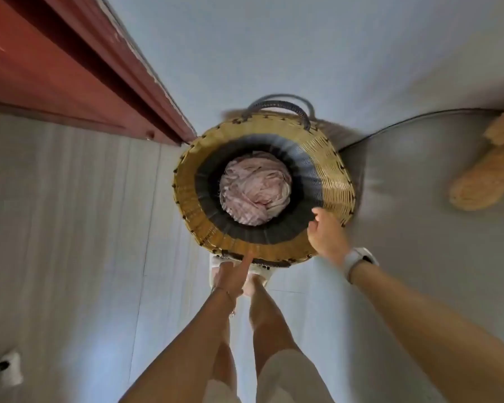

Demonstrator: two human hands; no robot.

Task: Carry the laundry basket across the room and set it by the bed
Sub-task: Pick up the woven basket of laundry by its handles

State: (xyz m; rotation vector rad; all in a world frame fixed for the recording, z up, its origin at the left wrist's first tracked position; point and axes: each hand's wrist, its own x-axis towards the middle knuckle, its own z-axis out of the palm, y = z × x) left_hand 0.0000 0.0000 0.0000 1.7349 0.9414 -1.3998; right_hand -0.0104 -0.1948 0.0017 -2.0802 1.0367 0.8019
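Observation:
A round woven laundry basket (pixel 336 186), tan with a dark inner band and a dark far handle (pixel 277 105), stands on the pale floor below me. Crumpled pink laundry (pixel 255 189) fills its bottom. My left hand (pixel 232 276) is at the near rim with a finger stretched out touching it, not wrapped around anything. My right hand (pixel 326 232), a white watch on its wrist, is on the right rim, thumb over the inner edge and fingers curled on the weave. The view is blurred by motion.
A red-brown door frame (pixel 70 71) runs along the left, ending just behind the basket. A grey padded surface (pixel 419 199) lies to the right with fuzzy tan slippers (pixel 483 173) on it and a black cable (pixel 405 120) along its edge. My legs stand just before the basket.

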